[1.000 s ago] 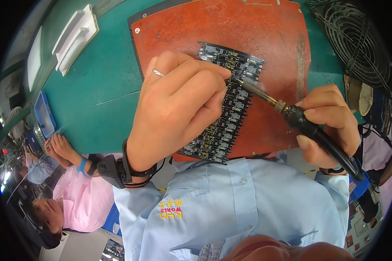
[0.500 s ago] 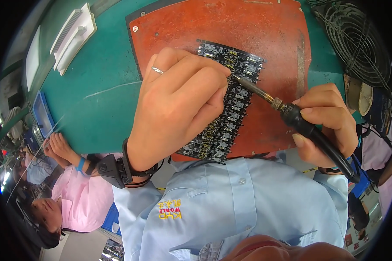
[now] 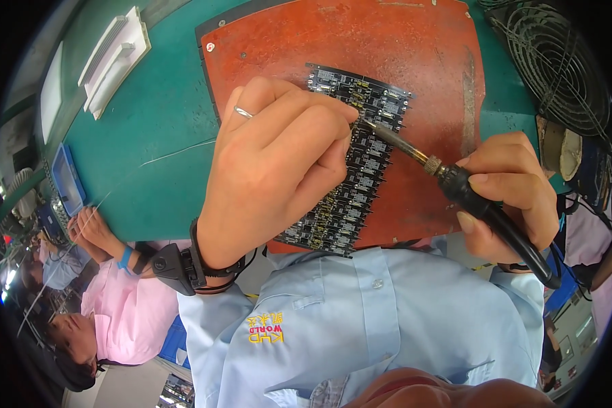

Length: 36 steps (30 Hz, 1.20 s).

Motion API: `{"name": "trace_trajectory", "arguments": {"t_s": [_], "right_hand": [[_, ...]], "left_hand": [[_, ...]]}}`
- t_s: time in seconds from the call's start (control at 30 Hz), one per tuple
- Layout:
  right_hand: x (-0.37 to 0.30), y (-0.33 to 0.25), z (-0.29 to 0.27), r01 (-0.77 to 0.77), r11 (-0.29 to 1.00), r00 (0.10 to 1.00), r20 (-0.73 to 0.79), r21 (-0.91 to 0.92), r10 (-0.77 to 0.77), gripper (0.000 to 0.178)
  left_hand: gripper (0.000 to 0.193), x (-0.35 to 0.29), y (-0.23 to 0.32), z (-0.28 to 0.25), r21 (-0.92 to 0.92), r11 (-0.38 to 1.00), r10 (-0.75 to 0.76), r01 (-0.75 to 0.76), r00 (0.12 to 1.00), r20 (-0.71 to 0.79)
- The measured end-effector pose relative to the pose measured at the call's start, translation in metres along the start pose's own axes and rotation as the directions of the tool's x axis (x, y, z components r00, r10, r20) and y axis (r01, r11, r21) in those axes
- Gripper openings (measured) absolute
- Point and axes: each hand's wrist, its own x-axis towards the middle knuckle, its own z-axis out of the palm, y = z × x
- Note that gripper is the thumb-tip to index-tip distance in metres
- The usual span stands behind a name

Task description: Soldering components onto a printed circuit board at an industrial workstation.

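Note:
A panel of small black circuit boards (image 3: 352,214) lies aslant on the orange-red mat. Over its left part is my left hand (image 3: 272,163), closed, thumb and fingertips pinched on a thin silvery solder wire (image 3: 177,153) that trails off leftward behind the hand. My right hand (image 3: 513,183) grips the black handle of a soldering iron (image 3: 469,190). The iron's tip points up-left at the board, right beside my left fingertips. Whether the tip touches a joint is too small to tell. My left hand hides part of the panel.
The orange-red mat (image 3: 428,61) rests on a green table (image 3: 156,197). A black fan guard (image 3: 557,64) stands at the far right, a white ridged piece (image 3: 119,61) at the far left. Near a blue tray (image 3: 66,180) are a co-worker's hands (image 3: 92,228).
The solder wire behind my left hand has shifted and dropped a little. My left hand has edged slightly left, while the soldering iron stays almost in place.

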Motion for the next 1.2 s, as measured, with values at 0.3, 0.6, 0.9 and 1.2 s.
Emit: {"name": "trace_trajectory", "arguments": {"t_s": [0.3, 0.6, 0.9, 1.2], "right_hand": [[-0.005, 0.0, -0.007, -0.069, 0.997, 0.996, 0.056, 0.043, 0.067, 0.035], [-0.004, 0.001, -0.005, -0.077, 0.996, 0.995, 0.058, 0.041, 0.075, 0.034], [-0.001, 0.001, -0.004, -0.056, 0.998, 0.997, 0.06, 0.01, 0.055, 0.033], [0.003, -0.003, 0.0, -0.029, 1.0, 0.999, -0.043, 0.002, 0.029, 0.032]], "left_hand": [[0.017, 0.001, 0.0, 0.0, 0.003, 1.0, -0.005, 0.005, 1.0, -0.002], [0.016, 0.002, 0.0, 0.001, 0.014, 1.0, 0.001, -0.001, 1.0, 0.003], [0.017, 0.004, 0.001, 0.0, 0.053, 0.998, 0.019, -0.021, 0.999, 0.031], [0.018, -0.006, 0.0, -0.008, -0.045, 0.998, 0.03, -0.033, 0.998, -0.053]]}}
